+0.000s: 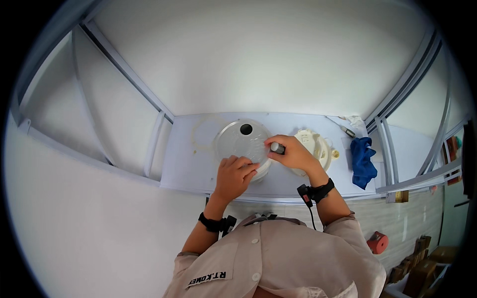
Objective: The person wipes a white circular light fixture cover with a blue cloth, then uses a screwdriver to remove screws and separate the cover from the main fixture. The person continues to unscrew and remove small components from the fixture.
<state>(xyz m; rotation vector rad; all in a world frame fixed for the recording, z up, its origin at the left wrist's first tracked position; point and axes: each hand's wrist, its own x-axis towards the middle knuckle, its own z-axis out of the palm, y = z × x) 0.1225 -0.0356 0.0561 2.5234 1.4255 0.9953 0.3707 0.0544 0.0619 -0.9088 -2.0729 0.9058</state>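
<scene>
A round silver-grey disc (238, 144) with a pale rim lies on the white table, a dark round hole (246, 129) toward its far side. My left hand (234, 175) rests at its near edge, fingers bent and fingertips against the rim. My right hand (293, 153) is closed around a short dark cylinder with a grey end (277, 147), seen end-on at the disc's right edge; its lower part is hidden. Just right of that hand sits a cream plastic round part (314, 141) with moulded shapes inside, partly covered by my hand and wrist.
Left of the disc lies a thin, pale ring (195, 136). At the table's right end are a screwdriver (348, 131), a crumpled blue cloth (363, 161) and a small yellowish piece (335, 154). Metal frame posts (158, 141) flank the white table (181, 176). A red roll (378, 242) lies on the floor.
</scene>
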